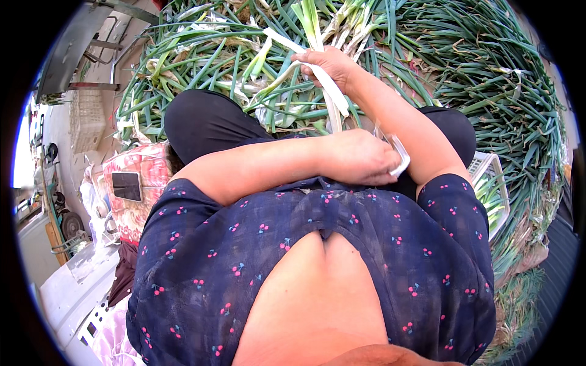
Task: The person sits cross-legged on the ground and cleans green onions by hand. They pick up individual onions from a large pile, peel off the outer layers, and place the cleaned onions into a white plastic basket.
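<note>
My right hand [330,68] is closed around pale leek or large green onion stalks [333,89], near the top middle. A light green stalk part rises above the fist, and white strips of stalk hang over and below it. My left hand [361,158] lies across my front, lower than the right one, its fingers curled. At its fingertips is a curved, whitish, partly see-through strip [403,158]; whether it is peel or plastic I cannot tell. Part of the left fingers is hidden and blurred. Loose onion leaves and peelings [201,68] lie beyond my knees.
A large pile of green onions [494,78] lies at the right. A white plastic crate [503,183] with onions stands beside my right knee. At the left are a patterned red-and-white cushion [151,164] with a phone [127,186] on it, and a pale crate [87,121].
</note>
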A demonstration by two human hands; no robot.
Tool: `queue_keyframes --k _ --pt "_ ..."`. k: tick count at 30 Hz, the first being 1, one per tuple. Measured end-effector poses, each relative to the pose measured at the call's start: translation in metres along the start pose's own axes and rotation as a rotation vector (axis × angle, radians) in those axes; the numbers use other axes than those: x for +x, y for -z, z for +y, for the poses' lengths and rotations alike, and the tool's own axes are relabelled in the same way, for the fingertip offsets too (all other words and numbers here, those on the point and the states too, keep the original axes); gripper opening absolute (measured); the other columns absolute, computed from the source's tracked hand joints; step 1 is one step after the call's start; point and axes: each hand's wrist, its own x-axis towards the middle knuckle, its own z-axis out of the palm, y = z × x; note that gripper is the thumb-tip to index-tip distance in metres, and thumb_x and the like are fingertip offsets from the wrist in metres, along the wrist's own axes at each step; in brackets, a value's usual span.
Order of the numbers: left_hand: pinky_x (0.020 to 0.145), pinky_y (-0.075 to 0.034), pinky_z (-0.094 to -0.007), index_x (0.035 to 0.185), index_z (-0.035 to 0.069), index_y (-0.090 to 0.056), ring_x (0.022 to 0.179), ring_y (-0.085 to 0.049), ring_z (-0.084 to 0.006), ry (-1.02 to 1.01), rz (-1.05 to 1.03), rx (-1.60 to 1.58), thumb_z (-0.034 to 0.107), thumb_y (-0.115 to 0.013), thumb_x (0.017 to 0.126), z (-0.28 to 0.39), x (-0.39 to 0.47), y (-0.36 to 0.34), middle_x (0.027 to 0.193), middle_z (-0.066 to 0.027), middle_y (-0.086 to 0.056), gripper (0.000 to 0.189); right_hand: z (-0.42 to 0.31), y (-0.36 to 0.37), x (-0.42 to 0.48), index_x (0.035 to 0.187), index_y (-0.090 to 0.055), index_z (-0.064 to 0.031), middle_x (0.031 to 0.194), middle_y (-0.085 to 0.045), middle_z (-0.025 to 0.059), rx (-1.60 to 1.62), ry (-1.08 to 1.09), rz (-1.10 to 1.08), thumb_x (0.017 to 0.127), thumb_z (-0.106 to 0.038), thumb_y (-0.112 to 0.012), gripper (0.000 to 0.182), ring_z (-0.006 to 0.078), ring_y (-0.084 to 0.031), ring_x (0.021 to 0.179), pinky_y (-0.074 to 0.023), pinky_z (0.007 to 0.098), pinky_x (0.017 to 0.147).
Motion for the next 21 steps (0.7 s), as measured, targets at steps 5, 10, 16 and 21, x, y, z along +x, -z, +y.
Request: queue_keyframes --k 5,10,16,21 --pt "0.070 -0.048 -0.0397 0.095 0.002 -0.056 0.074 -0.058 -0.0360 0.379 -0.044 -0.175 0.028 -0.052 0.086 -0.047 -0.021 0.013 0.081 -0.0175 -0.060 0.028 -0.016 0.027 0.003 0.114 -0.055 -0.0001 0.073 -0.060 0.0026 -0.114 0.323 -0.002 0.085 -0.017 -0.062 0.034 0.0081 -0.057 0.063 -0.0476 0.0185 0.056" --pt "0.087 -0.043 -0.0346 0.120 0.003 -0.053 0.102 -0.058 -0.0279 0.700 0.082 -0.288 0.025 -0.059 0.082 -0.099 -0.088 0.007 0.107 -0.0211 -0.060 0.045 -0.037 0.044 -0.014 0.123 -0.050 -0.0030 0.083 -0.064 0.0060 -0.107 0.314 -0.041 0.086 -0.018 -0.060 0.041 0.0089 -0.055 0.071 -0.0465 0.0200 0.062" --pt "0.097 -0.035 -0.0365 0.130 0.010 -0.039 0.118 -0.045 -0.0276 0.674 0.701 -1.192 0.047 -0.058 0.084 -0.107 -0.082 0.032 0.127 -0.0154 -0.045 0.063 -0.028 0.025 -0.036 0.126 -0.045 0.0011 0.086 -0.062 0.0066 0.058 0.227 -0.265 0.085 -0.013 -0.060 0.046 0.0111 -0.057 0.071 -0.0481 0.0224 0.065" --pt "0.091 -0.045 -0.0420 0.111 -0.004 -0.046 0.103 -0.056 -0.0281 0.235 1.197 -1.580 0.033 -0.063 0.082 -0.118 -0.085 0.068 0.109 -0.0194 -0.057 0.050 -0.007 0.019 -0.047 0.128 -0.043 0.0013 0.071 -0.054 0.0027 -0.014 0.037 -0.415 0.082 -0.010 -0.061 0.051 0.0103 -0.055 0.065 -0.0421 0.0184 0.056"
